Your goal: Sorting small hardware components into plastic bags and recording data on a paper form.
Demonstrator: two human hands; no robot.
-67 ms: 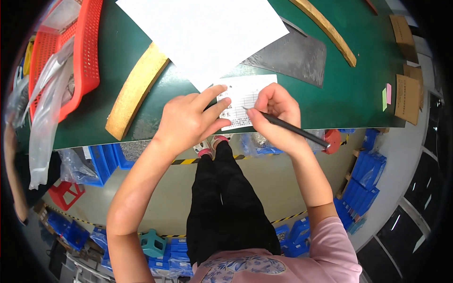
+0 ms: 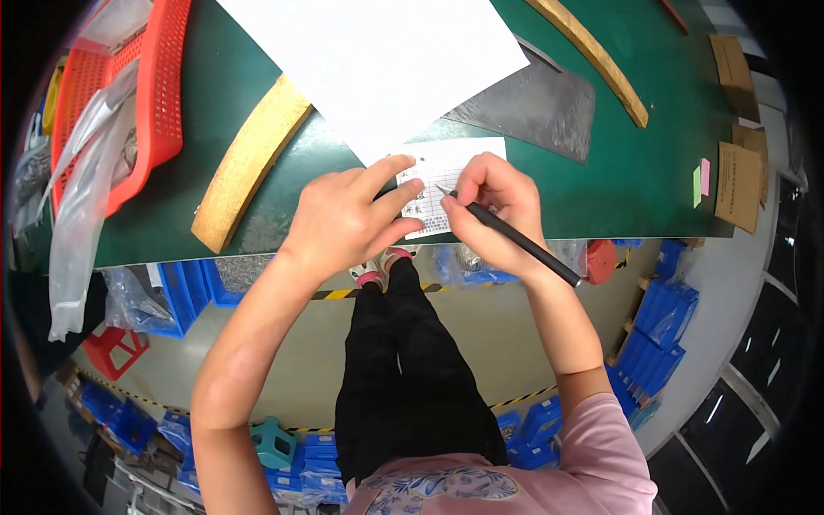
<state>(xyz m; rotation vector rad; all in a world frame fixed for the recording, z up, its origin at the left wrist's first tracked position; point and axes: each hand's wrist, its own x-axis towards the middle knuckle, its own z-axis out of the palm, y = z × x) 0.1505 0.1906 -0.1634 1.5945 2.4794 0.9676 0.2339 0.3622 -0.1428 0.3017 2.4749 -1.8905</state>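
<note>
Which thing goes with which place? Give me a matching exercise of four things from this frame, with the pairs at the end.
Things:
1. slim black cylindrical pen
2. red perforated plastic basket
3. small white printed paper form
4. narrow light-green slip

Places:
A. at the left side of the green table
B. near the table's right end
C. held in the right hand
D. partly covered by the left hand

Right pairs: 1-C, 2-A, 3-D, 4-B
</note>
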